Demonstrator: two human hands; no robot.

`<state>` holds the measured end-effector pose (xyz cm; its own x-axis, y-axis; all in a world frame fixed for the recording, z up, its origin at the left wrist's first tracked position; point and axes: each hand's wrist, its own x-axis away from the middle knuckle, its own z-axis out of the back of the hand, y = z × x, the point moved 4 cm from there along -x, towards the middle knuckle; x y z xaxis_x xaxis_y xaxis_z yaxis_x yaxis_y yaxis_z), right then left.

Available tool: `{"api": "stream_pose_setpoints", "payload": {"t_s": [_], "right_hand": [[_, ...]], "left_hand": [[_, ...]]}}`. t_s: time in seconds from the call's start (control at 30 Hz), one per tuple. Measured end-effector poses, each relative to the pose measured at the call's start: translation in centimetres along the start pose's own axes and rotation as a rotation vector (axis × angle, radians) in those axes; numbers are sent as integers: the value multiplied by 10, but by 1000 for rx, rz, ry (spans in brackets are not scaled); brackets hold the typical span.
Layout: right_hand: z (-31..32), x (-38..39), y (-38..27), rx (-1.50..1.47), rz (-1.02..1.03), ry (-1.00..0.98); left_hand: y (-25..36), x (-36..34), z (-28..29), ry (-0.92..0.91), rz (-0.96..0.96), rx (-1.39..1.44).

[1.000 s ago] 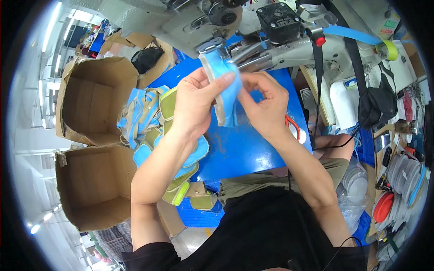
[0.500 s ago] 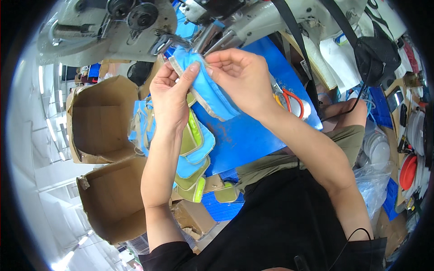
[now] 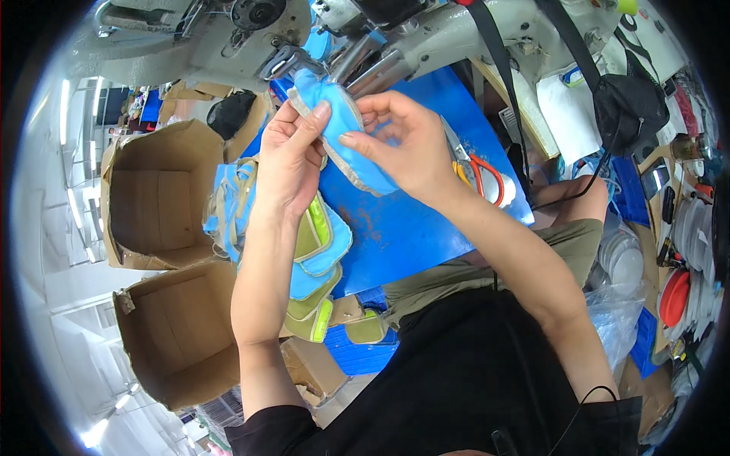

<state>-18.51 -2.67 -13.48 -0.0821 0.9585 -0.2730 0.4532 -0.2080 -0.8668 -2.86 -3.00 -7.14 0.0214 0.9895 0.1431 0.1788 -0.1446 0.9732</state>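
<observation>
A blue fabric piece with grey-beige edge binding is held up in front of the sewing machine's metal parts. My left hand is closed on its left edge, thumb on top and fingers behind. From the right, my right hand holds the piece loosely, with the thumb lying on the cloth and the fingers curled at its right edge. Some of those fingertips are blurred. Below my hands, on the left part of the blue table, lies a stack of blue and olive-green fabric pieces with bright yellow-green strips.
Orange-handled scissors lie on the table's right side. Two open cardboard boxes stand at left, with a bundle of blue pieces and grey straps at the upper box's edge. The sewing machine body spans the top. A black pouch hangs at right.
The right thumb and forefinger have spread from a pinch at the piece's upper edge, and the thumb has slid lower on the cloth. The view has shifted slightly.
</observation>
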Motion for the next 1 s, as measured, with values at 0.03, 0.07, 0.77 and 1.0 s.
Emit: {"api": "stream_pose_setpoints", "payload": {"t_s": [0.03, 0.07, 0.77, 1.0], "right_hand": [[-1, 0, 0, -17, -3, -2], [-1, 0, 1, -34, -7, -3], [7, -3, 15, -16, -93, -35], [-2, -2, -14, -223, -297, -57]], "left_hand": [[0, 1, -2, -2, 7, 31], [-1, 1, -4, -5, 14, 63], [2, 2, -16, 102, -213, -131], [11, 0, -23, 93, -163, -83]]}}
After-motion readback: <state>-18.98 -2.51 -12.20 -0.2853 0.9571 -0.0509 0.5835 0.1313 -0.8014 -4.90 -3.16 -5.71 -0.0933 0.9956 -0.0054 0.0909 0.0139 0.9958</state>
